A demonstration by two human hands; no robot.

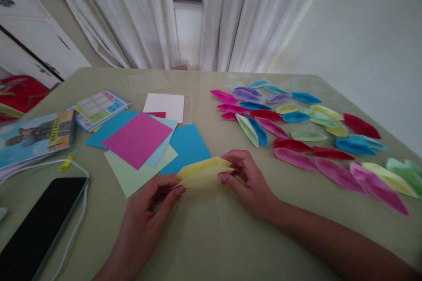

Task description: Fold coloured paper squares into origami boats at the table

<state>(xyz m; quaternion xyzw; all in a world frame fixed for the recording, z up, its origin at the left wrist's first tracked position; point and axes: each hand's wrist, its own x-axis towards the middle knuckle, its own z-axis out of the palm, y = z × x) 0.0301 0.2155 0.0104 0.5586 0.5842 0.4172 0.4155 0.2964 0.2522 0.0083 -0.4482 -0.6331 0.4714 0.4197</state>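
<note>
A folded yellow paper boat (202,171) is held just above the table between both hands. My left hand (148,210) pinches its left tip with curled fingers. My right hand (247,180) pinches its right end, fingers closed on the fold. Behind the boat lies a loose stack of square coloured sheets (138,140): pink on top, with blue, light blue and pale green under it.
Several finished paper boats (296,136) in pink, blue, red, green, yellow and purple cover the table's right half. A dark phone (39,224) with a white cable lies front left. Booklets (33,136), a printed card (97,109) and a white sheet (165,106) lie farther back.
</note>
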